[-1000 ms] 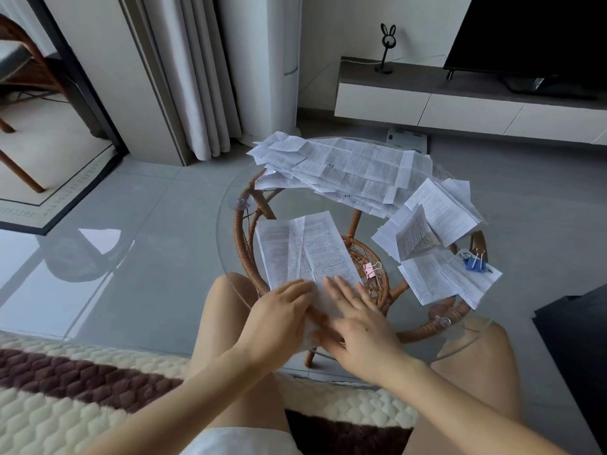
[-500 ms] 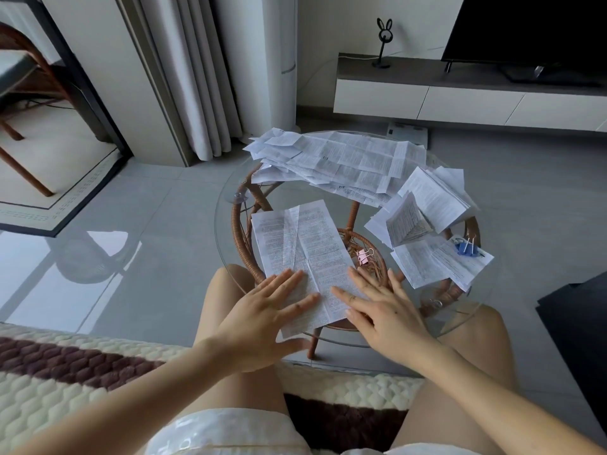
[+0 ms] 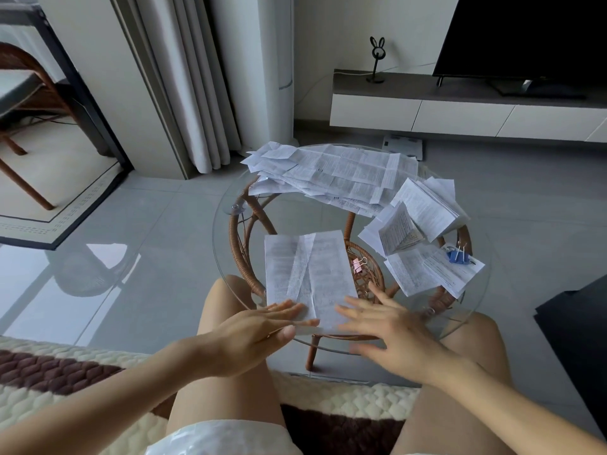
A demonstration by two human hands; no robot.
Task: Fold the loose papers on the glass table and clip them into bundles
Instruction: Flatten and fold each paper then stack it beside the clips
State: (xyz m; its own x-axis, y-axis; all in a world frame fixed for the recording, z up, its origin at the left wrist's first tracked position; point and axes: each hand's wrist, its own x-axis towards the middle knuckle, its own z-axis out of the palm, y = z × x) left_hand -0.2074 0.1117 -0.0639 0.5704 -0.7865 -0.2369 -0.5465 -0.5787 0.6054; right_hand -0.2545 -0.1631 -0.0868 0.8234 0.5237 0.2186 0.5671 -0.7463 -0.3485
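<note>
A person seated at a round glass table flattens a creased printed sheet lying on the side of the table nearest the knees, its near edge reaching the table's rim. The left hand lies with fingers straight and together on the sheet's near left corner, the thumb stretched out along the near edge. It grips nothing. The right hand, slightly blurred, has its fingers straight and spread wide, with the fingertips on the sheet's near right corner, and also grips nothing.

A pink binder clip lies on the glass near the table's middle, just beside the sheet's right edge. A heap of loose papers covers the far side of the table, with some sheets hanging past the rim. Folded papers are stacked on the table's right side, one of them standing half open. Nearer on that same side, a bundle of papers carries a blue binder clip. The table's rattan base shows through the glass top.
</note>
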